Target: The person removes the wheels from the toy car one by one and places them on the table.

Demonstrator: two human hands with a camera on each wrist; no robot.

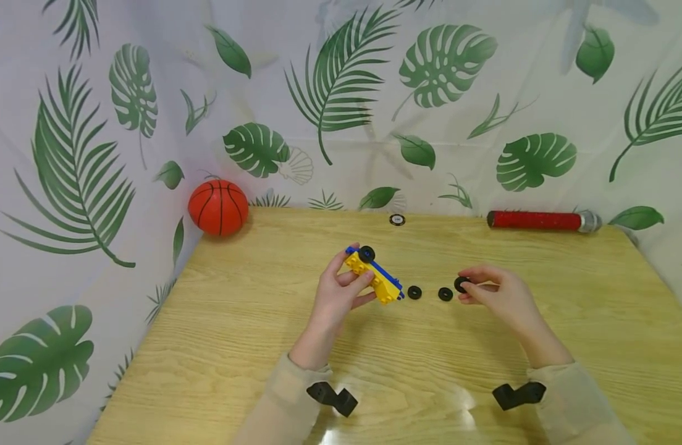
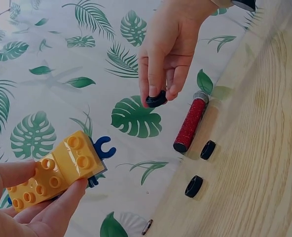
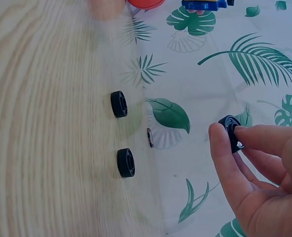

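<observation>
Toy car [image 1: 382, 285]: aloft above the desk [image 1: 224, 321], one black wheel [image 1: 367, 254] fitted near an end; likely light, stiff plastic, smooth enough to slip, best taken by the yellow sides, clear of the open blue clip [image 2: 106, 154].
Left grip [image 1: 341, 290]: closed around the yellow body.
Right grip [image 1: 499, 290]: pinching a second wheel [image 1: 459, 283] between thumb and fingertips; apparently light and sturdy, best held by the rim.
Loose wheels [image 1: 414, 292] [image 1: 445, 294]: lying apart on the desk, between both grips.
Containers: none in view.
</observation>
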